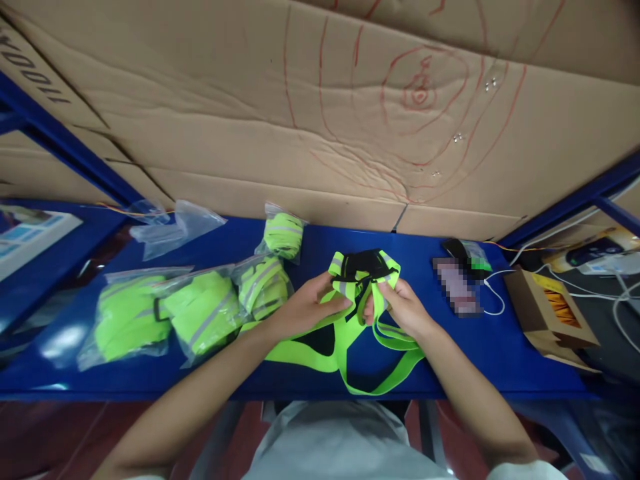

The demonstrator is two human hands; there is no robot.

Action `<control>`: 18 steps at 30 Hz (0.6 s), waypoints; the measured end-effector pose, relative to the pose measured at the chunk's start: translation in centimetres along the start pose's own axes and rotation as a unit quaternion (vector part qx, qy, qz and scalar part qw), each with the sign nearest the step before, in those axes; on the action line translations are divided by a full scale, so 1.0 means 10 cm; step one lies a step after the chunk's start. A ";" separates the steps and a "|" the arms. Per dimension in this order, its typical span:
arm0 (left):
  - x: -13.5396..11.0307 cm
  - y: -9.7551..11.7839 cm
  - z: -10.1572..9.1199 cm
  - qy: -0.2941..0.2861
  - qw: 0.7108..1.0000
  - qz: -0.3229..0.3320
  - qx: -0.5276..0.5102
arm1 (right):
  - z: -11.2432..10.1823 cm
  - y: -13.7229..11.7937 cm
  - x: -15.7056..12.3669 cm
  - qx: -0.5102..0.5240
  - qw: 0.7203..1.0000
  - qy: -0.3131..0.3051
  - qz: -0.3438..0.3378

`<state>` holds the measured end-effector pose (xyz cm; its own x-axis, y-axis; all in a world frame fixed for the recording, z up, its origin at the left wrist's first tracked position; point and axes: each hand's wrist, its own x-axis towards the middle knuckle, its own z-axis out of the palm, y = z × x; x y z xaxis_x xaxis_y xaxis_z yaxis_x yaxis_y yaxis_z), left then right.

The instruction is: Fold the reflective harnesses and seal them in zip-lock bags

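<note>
Both hands are closed on a neon yellow-green reflective vest [358, 272], held just above the blue surface [500, 347] at its middle. Left hand [303, 308] pinches the folded upper part from the left, thumb on top; right hand [407, 308] grips it from the right. The vest's loose straps [395, 373] trail down onto the surface towards the near edge (a black piece shows at the vest's top).

Left of the hands lie four vests sealed in clear bags: one [129, 319] far left, one [204, 315] beside it, one [263, 287] just beside the left hand and one [283, 234] behind. Empty clear bags [173, 225] lie further back. An open cardboard box [547, 312] sits at the right, near white cables [493, 293].
</note>
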<state>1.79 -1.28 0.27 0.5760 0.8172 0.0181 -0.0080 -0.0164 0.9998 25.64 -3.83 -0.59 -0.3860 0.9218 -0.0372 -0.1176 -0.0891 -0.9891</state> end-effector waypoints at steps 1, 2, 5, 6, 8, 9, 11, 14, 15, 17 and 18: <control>-0.01 0.00 0.01 0.003 1.000 0.005 -0.003 | 0.03 0.01 0.00 0.000 1.000 0.000 -0.001; -0.01 -0.01 0.03 0.003 1.000 0.006 -0.006 | 0.05 0.01 0.00 -0.004 1.000 0.000 -0.001; -0.05 -0.04 0.09 0.032 0.999 -0.020 -0.030 | 0.14 0.00 -0.03 -0.037 0.999 0.012 -0.009; -0.06 -0.05 0.11 0.052 0.997 -0.040 -0.044 | 0.17 -0.01 -0.04 -0.054 0.998 0.023 -0.014; -0.07 -0.07 0.15 0.090 0.990 -0.082 -0.069 | 0.23 -0.01 -0.06 -0.087 0.995 0.051 -0.027; -0.07 -0.08 0.17 0.107 0.987 -0.096 -0.076 | 0.25 -0.01 -0.07 -0.111 0.991 0.063 -0.036; -0.06 -0.09 0.17 0.133 0.983 -0.104 -0.074 | 0.28 0.00 -0.07 -0.185 0.977 0.081 -0.062; -0.04 -0.08 0.15 0.162 0.981 -0.099 -0.036 | 0.27 -0.02 -0.07 -0.283 0.948 0.104 -0.099; -0.03 -0.07 0.13 0.165 0.980 -0.106 -0.022 | 0.26 -0.02 -0.06 -0.297 0.942 0.112 -0.108; -0.03 -0.04 0.08 0.161 0.979 -0.127 -0.002 | 0.24 -0.05 -0.05 -0.303 0.938 0.122 -0.120; -0.03 -0.02 0.05 0.152 0.979 -0.135 0.000 | 0.22 -0.06 -0.04 -0.307 0.935 0.123 -0.126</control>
<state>2.06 -1.81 0.07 0.2882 0.9254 -0.2462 0.1107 0.2232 0.9685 23.87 -4.95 0.31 -0.1857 0.9500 0.2511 0.3994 0.3064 -0.8640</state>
